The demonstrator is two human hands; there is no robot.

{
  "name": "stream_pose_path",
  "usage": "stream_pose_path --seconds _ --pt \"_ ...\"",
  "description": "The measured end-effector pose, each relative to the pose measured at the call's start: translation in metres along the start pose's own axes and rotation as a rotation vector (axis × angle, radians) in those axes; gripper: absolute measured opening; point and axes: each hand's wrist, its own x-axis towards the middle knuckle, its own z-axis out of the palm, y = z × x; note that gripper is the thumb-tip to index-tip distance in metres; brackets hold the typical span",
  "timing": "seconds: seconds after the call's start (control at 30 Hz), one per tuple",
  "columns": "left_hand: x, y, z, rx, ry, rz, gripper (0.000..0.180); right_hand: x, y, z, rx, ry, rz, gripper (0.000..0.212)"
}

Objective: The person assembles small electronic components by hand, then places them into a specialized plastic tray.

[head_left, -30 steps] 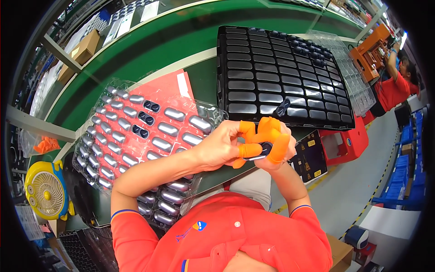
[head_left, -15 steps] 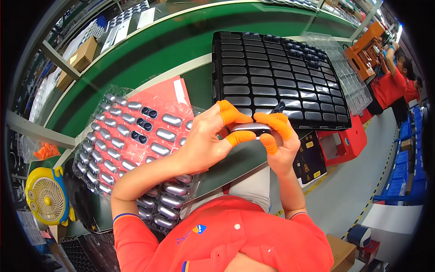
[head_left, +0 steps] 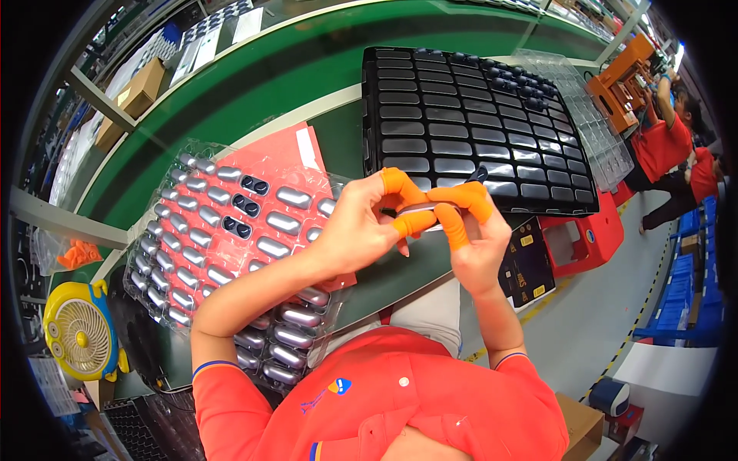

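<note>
My left hand (head_left: 365, 223) and my right hand (head_left: 478, 242) meet over the near edge of the black tray. Orange finger cots cover several fingertips. Both hands pinch a small rounded oval case (head_left: 427, 207) between thumbs and fingers, one at each end. Its edge faces up, and the fingers hide much of it. Beyond the right fingers, a small dark piece (head_left: 478, 174) rests on the black tray (head_left: 400, 128). To the left, a clear plastic tray (head_left: 231, 261) carries rows of similar grey cases (head_left: 283, 223) and three dark two-hole inserts (head_left: 245, 204).
Pink sheets (head_left: 288, 146) lie under the clear tray. Dark parts (head_left: 530, 91) fill some far pockets of the black tray. A red machine housing (head_left: 588, 238) stands right, a yellow fan (head_left: 81, 334) left. Co-workers in red shirts (head_left: 663, 154) are at the far right, near an orange press (head_left: 619, 81).
The case has been tilted between my fingers, so a duller, reddish-looking edge now shows instead of its shiny rim. My right index finger and thumb have shifted along it.
</note>
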Motion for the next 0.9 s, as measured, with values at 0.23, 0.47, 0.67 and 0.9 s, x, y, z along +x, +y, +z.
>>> stream_pose_path --seconds 0.23,0.47,0.67,0.9 --pt "0.004 0.019 -0.014 -0.039 -0.131 -0.041 0.025 0.002 -0.007 -0.002 0.040 0.142 0.122 0.016" --pt "0.002 0.007 -0.009 -0.015 -0.104 0.015 0.021 -0.003 -0.005 -0.001 0.066 0.123 0.191 0.014" --pt "-0.003 0.011 -0.004 -0.008 -0.051 -0.060 0.018 -0.006 -0.005 0.001 0.004 0.079 0.134 0.019" --pt "0.000 0.020 -0.002 -0.202 -0.091 -0.235 0.019 -0.010 0.004 0.018 0.405 0.135 0.119 0.030"
